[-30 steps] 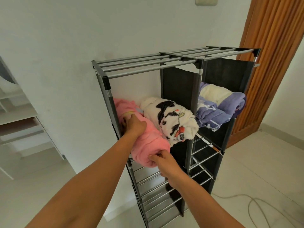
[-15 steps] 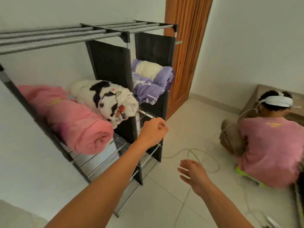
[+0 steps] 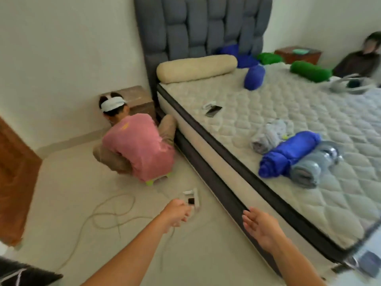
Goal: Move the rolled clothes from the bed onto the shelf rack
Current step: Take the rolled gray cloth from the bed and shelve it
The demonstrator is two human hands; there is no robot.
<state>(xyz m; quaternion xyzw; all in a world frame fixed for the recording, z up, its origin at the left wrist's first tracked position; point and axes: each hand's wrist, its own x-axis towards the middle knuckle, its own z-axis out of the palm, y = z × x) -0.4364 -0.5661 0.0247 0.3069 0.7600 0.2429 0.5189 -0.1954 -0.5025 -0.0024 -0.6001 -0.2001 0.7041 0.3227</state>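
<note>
The bed [image 3: 237, 112] fills the right side, with several rolled clothes on it. A blue roll [image 3: 288, 153] lies nearest, beside a grey roll [image 3: 309, 170] and a pale patterned roll [image 3: 268, 137]. Farther back lie another blue roll [image 3: 254, 77], a green roll [image 3: 310, 71] and a beige bolster [image 3: 195, 68]. My left hand [image 3: 177, 212] hangs over the floor with curled fingers, holding nothing. My right hand [image 3: 260, 226] is open near the bed's lower edge, short of the rolls. The shelf rack is out of view.
A person in a pink shirt [image 3: 138, 147] crouches on the floor by the bed's corner. A cable [image 3: 107, 215] loops across the tiles near a white power strip [image 3: 192, 200]. A phone [image 3: 213, 110] lies on the mattress. Another person [image 3: 362, 58] sits at the far right.
My view has swung from the shelf rack round to the bed. Both hands let go of the pink roll on the rack and now hang empty in front of me.
</note>
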